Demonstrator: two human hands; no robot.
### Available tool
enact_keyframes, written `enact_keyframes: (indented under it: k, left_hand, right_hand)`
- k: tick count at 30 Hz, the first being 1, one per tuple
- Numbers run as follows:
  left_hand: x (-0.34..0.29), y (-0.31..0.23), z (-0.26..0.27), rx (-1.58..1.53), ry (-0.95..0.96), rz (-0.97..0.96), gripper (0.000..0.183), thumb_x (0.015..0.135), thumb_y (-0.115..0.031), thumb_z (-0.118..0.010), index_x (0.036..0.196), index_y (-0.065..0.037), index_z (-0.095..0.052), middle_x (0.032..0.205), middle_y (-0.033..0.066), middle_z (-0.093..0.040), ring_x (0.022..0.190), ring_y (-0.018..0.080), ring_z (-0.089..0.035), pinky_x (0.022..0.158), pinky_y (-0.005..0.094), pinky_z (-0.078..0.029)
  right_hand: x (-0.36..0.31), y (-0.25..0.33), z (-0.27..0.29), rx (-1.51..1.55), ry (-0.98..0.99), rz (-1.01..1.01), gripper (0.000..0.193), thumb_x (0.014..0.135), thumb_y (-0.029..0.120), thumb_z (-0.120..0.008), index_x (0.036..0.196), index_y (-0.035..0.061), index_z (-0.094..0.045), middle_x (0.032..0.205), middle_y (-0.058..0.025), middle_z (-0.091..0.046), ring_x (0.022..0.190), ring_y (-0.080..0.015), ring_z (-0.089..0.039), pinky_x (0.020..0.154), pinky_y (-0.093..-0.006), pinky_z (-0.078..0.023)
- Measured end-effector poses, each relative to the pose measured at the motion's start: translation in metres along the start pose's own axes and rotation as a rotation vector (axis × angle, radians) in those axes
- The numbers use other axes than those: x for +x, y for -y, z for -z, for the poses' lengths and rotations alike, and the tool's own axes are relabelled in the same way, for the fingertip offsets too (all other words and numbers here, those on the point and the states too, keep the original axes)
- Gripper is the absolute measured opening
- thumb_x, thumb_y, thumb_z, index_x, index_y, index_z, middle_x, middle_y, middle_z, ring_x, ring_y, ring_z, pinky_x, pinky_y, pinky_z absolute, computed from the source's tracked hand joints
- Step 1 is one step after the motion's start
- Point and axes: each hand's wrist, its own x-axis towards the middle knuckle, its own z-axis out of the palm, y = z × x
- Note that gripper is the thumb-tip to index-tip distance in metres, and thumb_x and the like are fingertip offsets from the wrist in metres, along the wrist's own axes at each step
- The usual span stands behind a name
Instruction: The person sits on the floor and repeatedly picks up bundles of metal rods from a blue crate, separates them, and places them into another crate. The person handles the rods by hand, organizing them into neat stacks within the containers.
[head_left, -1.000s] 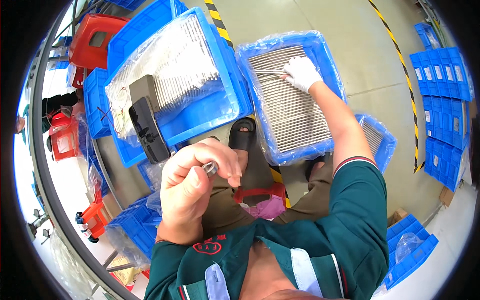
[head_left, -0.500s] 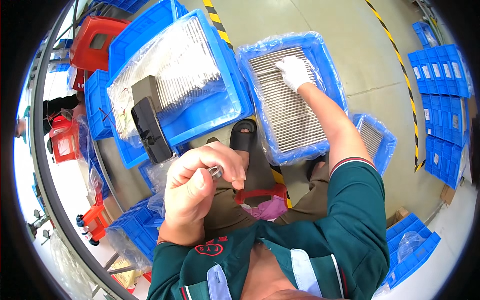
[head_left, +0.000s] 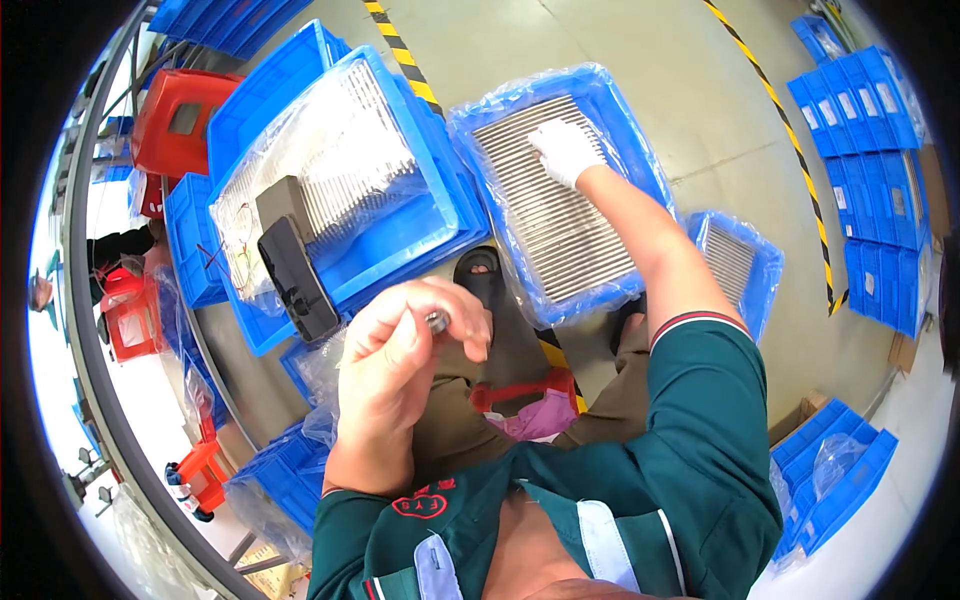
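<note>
My bare left hand (head_left: 395, 345) is raised in front of my chest, thumb and curled fingers closed around a small shiny metal ring (head_left: 437, 322). Most of the ring is hidden by the fingers. My right hand (head_left: 566, 152), in a white glove with a bare fingertip showing, reaches into a blue crate (head_left: 640, 160) lined with clear plastic. Its bent fingers are pressed together at the far part of a layer of thin metal rods (head_left: 560, 230), laid side by side. What those fingers grip, if anything, is hidden under the hand.
To the left, stacked blue crates (head_left: 425, 240) hold more rods under plastic, with a dark phone (head_left: 297, 280) on top. A smaller rod-filled crate (head_left: 730, 260) sits at right. Stacked blue bins (head_left: 875, 200) line the far right; a red chair (head_left: 180, 120) stands far left.
My right hand has shifted slightly left over the rods. My left hand has turned a little, so less of the ring shows. The whole view has swung slightly.
</note>
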Motion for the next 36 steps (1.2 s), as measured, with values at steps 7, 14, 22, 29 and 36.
enact_keyframes:
  k: [7, 14, 22, 29, 36]
  left_hand:
    - [0.000, 0.007, -0.018, -0.067, 0.028, 0.048, 0.037, 0.095, -0.034, -0.048, 0.087, 0.002, -0.054, 0.083, 0.0144, -0.055, 0.071, 0.0208, -0.052, 0.067, 0.0324, -0.042]
    - [0.008, 0.030, -0.040, -0.047, 0.119, 0.035, 0.029, 0.094, -0.027, -0.052, 0.096, 0.001, -0.058, 0.088, 0.0136, -0.059, 0.074, 0.0197, -0.055, 0.070, 0.0299, -0.044]
    - [0.020, 0.060, -0.077, 0.004, 0.157, 0.198, 0.030, 0.096, -0.028, -0.050, 0.094, 0.001, -0.058, 0.085, 0.0113, -0.058, 0.073, 0.0181, -0.055, 0.069, 0.0299, -0.046]
    - [0.035, 0.087, -0.090, 0.103, 0.133, 0.288, 0.033, 0.096, -0.032, -0.047, 0.094, -0.001, -0.055, 0.085, 0.0094, -0.054, 0.074, 0.0179, -0.052, 0.070, 0.0301, -0.044]
    - [0.043, 0.104, -0.092, 0.178, 0.078, 0.324, 0.033, 0.096, -0.033, -0.048, 0.093, -0.001, -0.055, 0.086, 0.0094, -0.054, 0.074, 0.0177, -0.053, 0.071, 0.0299, -0.044]
  right_hand:
    - [-0.047, -0.056, 0.130, -0.091, 0.058, -0.231, 0.021, 0.084, 0.022, -0.051, 0.093, 0.0080, -0.063, 0.097, -0.0153, -0.063, 0.093, -0.0322, -0.060, 0.080, -0.0431, -0.049]
    - [-0.276, -0.106, 0.175, -0.081, 0.080, -0.827, 0.027, 0.085, 0.025, -0.049, 0.103, 0.0107, -0.063, 0.102, -0.0163, -0.063, 0.098, -0.0333, -0.059, 0.086, -0.0415, -0.047]
    - [-0.536, -0.064, 0.136, 0.033, 0.216, -1.518, 0.029, 0.079, 0.021, -0.050, 0.101, 0.0092, -0.063, 0.111, -0.0165, -0.061, 0.103, -0.0334, -0.058, 0.088, -0.0427, -0.047]
    - [-0.528, -0.039, 0.084, -0.067, 0.401, -1.259, 0.031, 0.077, 0.011, -0.051, 0.107, 0.0100, -0.059, 0.108, -0.0123, -0.060, 0.103, -0.0295, -0.056, 0.086, -0.0406, -0.047]
    - [-0.512, -0.069, 0.022, -0.173, 0.338, -1.062, 0.028, 0.075, 0.008, -0.055, 0.103, 0.0093, -0.058, 0.105, -0.0097, -0.058, 0.102, -0.0254, -0.055, 0.080, -0.0395, -0.046]
